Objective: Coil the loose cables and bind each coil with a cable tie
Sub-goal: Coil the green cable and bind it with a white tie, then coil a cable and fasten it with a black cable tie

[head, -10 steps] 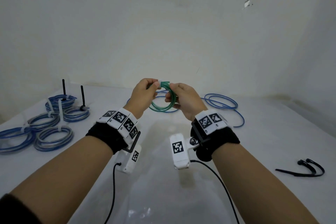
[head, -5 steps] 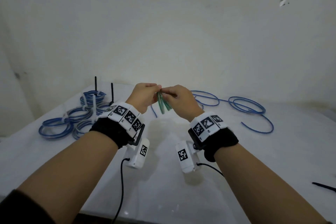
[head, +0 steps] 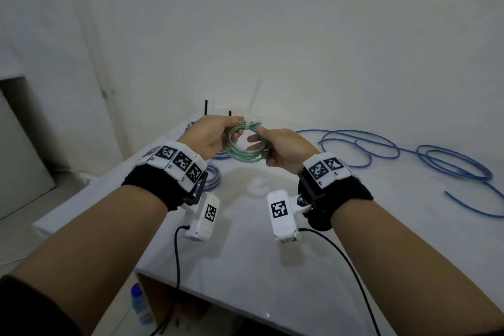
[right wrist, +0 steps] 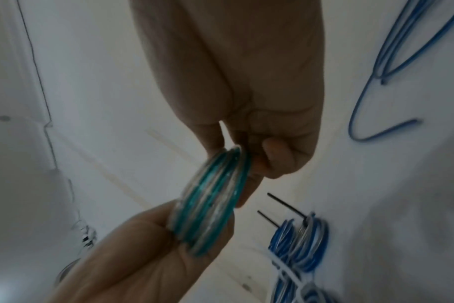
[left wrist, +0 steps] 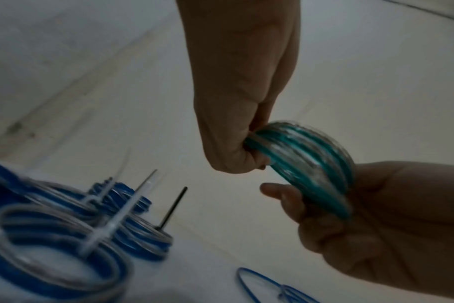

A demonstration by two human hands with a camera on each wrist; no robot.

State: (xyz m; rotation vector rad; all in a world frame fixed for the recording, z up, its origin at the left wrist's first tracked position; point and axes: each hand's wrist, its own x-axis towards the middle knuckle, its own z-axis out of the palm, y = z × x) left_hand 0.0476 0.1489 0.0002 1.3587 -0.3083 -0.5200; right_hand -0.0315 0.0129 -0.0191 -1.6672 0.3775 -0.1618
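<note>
Above the white table (head: 272,275) both hands hold up a small green-and-clear cable coil (head: 245,154). My left hand (head: 236,128) grips its left side and top, fingers curled through the ring. My right hand (head: 258,136) pinches its right side. A white cable tie (head: 246,125) wraps the top of the coil, its thin tail pointing up. In the left wrist view, the left hand's fingers (left wrist: 236,155) curl round the coil (left wrist: 306,164). The right wrist view shows the coil (right wrist: 213,201) edge-on between both hands.
Several bound blue coils (left wrist: 65,235) with white and black tie tails (head: 206,108) lie at the far left, partly hidden behind my left hand. A long loose blue cable (head: 381,150) sprawls across the right. The table's left edge (head: 90,188) drops to the floor; a bottle (head: 139,300) stands below.
The coil has turned from edge-on to a ring facing me, with the tie's tail now pointing up. My view has swung left, so the bound coils sit behind my left hand.
</note>
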